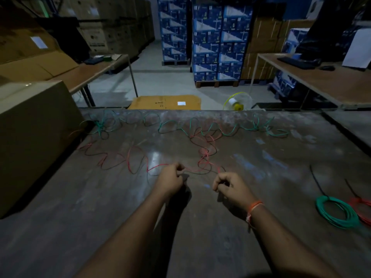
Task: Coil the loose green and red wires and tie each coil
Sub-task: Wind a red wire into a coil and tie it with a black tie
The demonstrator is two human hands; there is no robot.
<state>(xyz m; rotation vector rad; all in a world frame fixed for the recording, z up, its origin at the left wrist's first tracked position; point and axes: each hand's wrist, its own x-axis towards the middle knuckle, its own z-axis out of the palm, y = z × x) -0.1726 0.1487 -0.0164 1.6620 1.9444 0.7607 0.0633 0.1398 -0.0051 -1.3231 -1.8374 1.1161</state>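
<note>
The left hand (170, 180) has its fingers curled, and we see them pinching the loose thin red wire (128, 157) near the middle of the dark, scuffed metal table (200, 227); the right hand (230, 187), just beside it toward the right edge, is curled as well and pinches the same wire, which sags in a short span between the two. An orange thread band (254, 207) circles the right wrist. From the left hand we follow the red wire in loose waves toward the left edge, and from the right hand it climbs in tangled loops toward the far edge. There it crosses the loose thin green wire (230, 132), which lies strung in curls along the far edge from the left corner almost to the right. Near the right edge we find a finished green wire coil (335, 213) lying flat, touching a red wire coil (363, 209) partly cut off by the frame, each with a dark tie tail pointing away. A large brown cardboard box (34, 141) stands at the left edge.
</note>
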